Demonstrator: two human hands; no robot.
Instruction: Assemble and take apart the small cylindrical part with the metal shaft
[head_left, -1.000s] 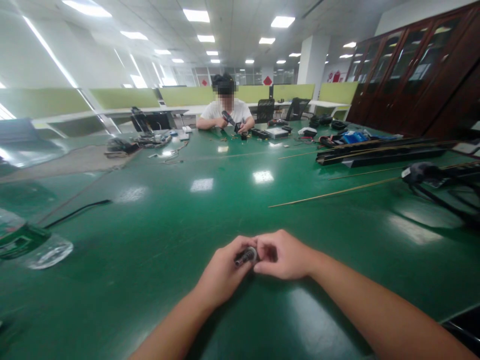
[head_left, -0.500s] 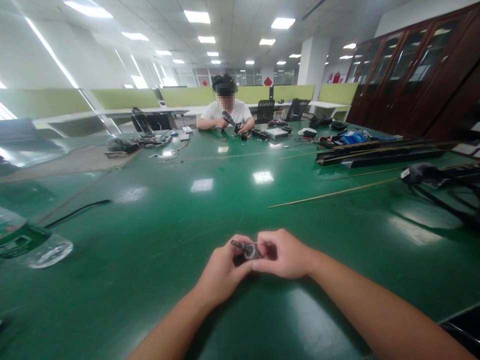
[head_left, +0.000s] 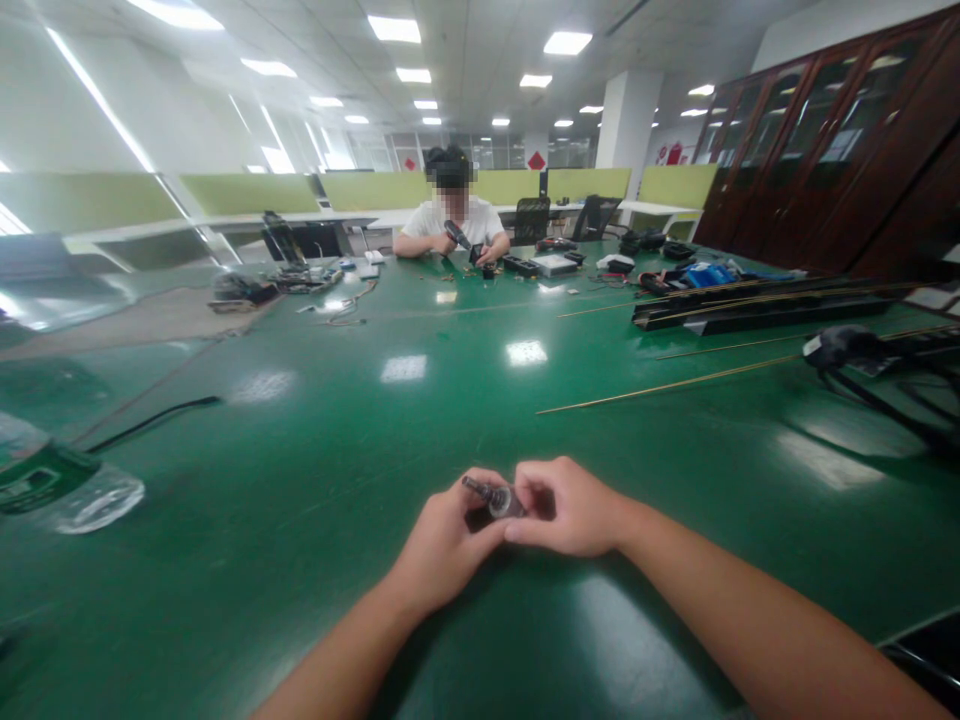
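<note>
Both my hands meet over the near middle of the green table (head_left: 337, 440), around a small metal cylinder with a thin dark shaft (head_left: 501, 502). Its shaft points up and to the left; what kind of part it is I cannot make out. My left hand (head_left: 442, 545) is closed on the cylinder from the left, thumb along the near side. From the right, the fingers and thumb of my right hand (head_left: 574, 508) pinch its other side, and the two thumb tips lie close together. The fingers hide much of the cylinder.
A clear bottle with a green label (head_left: 56, 480) lies at the left, near a black cable (head_left: 157, 420). Thin brass rods (head_left: 667, 383) and black channels (head_left: 765, 312) lie right. A black headset-like device (head_left: 847, 350) is nearer. Across the table a person (head_left: 450, 215) holds a power tool (head_left: 456, 235).
Nothing has clearly moved in my hands; they keep the same grip on the metal cylinder. The view has shifted very slightly.
</note>
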